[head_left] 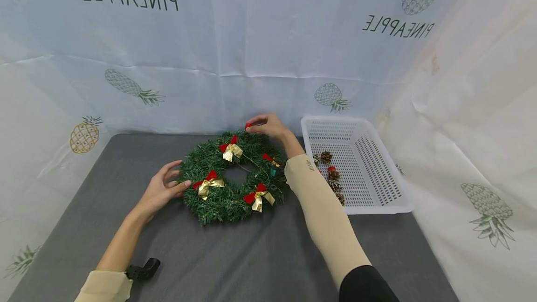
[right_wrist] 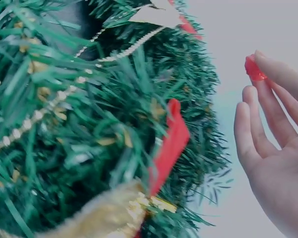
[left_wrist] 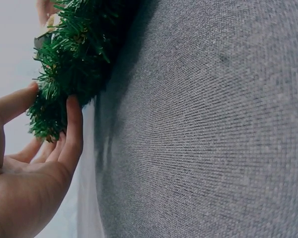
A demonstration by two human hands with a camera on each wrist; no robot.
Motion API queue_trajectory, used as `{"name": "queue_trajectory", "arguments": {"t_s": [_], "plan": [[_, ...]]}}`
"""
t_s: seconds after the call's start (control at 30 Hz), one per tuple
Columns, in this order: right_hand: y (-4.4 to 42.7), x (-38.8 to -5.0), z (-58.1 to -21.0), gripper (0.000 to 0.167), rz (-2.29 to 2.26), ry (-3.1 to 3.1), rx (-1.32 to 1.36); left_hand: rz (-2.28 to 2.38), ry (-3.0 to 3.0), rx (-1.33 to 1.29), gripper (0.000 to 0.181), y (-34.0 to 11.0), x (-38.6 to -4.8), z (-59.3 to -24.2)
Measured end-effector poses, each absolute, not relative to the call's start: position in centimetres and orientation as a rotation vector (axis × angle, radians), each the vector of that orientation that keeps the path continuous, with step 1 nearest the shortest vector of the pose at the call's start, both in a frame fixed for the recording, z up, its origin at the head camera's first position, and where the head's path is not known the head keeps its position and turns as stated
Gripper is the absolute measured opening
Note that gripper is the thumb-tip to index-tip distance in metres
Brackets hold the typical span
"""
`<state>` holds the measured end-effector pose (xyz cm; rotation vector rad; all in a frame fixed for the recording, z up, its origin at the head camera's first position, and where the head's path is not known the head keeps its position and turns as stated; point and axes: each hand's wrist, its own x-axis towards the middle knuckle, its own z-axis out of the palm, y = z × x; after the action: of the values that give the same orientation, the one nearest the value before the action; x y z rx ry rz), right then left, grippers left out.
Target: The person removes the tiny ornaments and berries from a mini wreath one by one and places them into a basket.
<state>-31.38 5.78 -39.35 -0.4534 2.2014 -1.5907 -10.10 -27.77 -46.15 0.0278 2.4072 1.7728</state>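
A green wreath (head_left: 226,211) with several red and gold bows (head_left: 208,184) and a thin gold bead string (right_wrist: 25,126) lies on the dark grey table. My left hand (head_left: 164,185) grips the wreath's left edge, thumb on the upper side and fingers around the outer rim. In the left wrist view, the same hand (left_wrist: 35,183) holds the tufted edge between thumb and fingers. Above the wreath's far right part, my right hand (head_left: 270,127) pinches a small shiny red piece (right_wrist: 255,68) between thumb and fingertip. What exactly the red piece is, I cannot tell.
On the table's right side stands a white perforated basket (head_left: 377,171), with several pine cones (head_left: 326,157) and some red bits along its left side. A white curtain (head_left: 268,36) printed with pineapples hangs behind. A black strap piece (head_left: 143,269) sits at my left wrist.
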Motion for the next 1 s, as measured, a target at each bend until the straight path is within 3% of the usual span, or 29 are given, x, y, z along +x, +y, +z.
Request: {"name": "queue_trajectory", "arguments": {"t_s": [1.0], "plan": [[16.7,-31.8,-34.4,0.035,-1.568,2.434,-0.534,1.781,2.4,0.034,0.091,-27.8,-10.2,-46.3]]}}
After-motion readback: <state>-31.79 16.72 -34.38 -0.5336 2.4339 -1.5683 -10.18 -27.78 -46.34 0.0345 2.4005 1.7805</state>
